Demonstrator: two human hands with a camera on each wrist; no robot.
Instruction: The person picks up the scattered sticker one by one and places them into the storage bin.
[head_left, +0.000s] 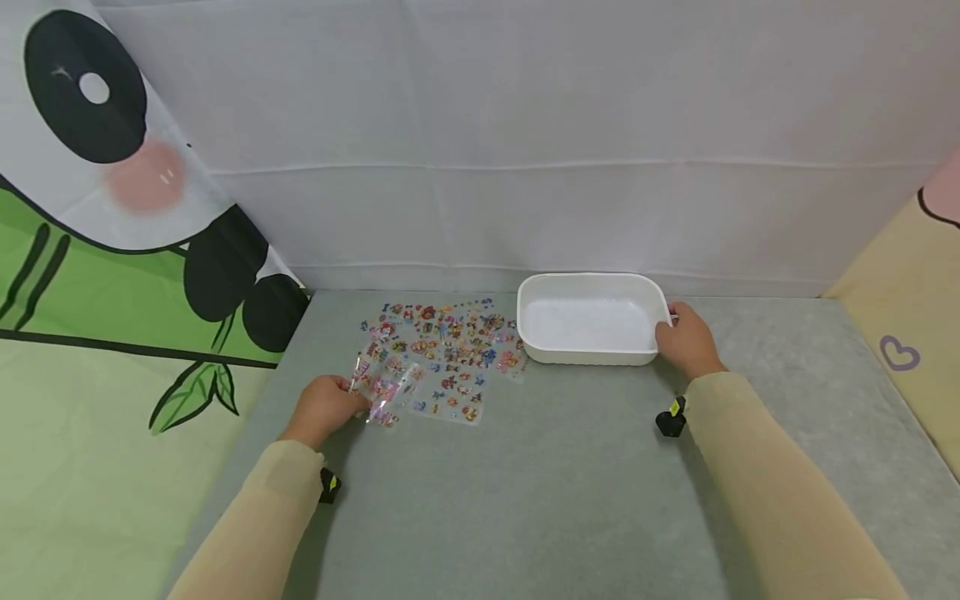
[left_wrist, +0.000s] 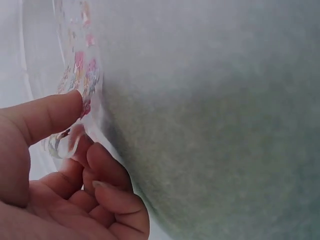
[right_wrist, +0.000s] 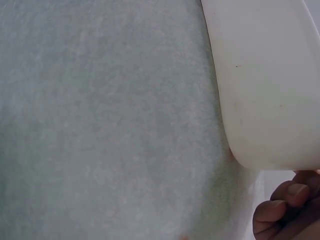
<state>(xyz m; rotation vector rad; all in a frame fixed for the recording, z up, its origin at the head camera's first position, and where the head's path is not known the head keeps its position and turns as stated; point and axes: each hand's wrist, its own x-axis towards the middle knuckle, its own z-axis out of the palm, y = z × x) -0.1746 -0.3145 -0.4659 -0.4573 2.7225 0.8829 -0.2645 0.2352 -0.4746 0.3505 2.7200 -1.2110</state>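
Observation:
Clear sheets of small colourful stickers (head_left: 456, 354) lie overlapping left of centre on the table. At their near left corner my left hand (head_left: 322, 410) pinches the edge of a shiny sticker sheet (head_left: 384, 385). In the left wrist view this sheet (left_wrist: 82, 75) bends up between thumb and forefinger, the other fingers curled below. A white rectangular basin (head_left: 588, 357) with rounded corners stands right of the stickers, nothing inside. My right hand (head_left: 688, 340) grips its right end at the rim. Seen from the right wrist, the fingers (right_wrist: 287, 200) curl by the basin's end, partly out of frame.
The grey cloth-covered table (head_left: 540, 483) reaches back to a white fabric wall (head_left: 480, 167). A printed cartoon cloth (head_left: 112, 292) hangs along the left, a yellow one (head_left: 907, 308) along the right. The basin stands close to the back wall. A black wrist camera (head_left: 671, 419) hangs under the right cuff.

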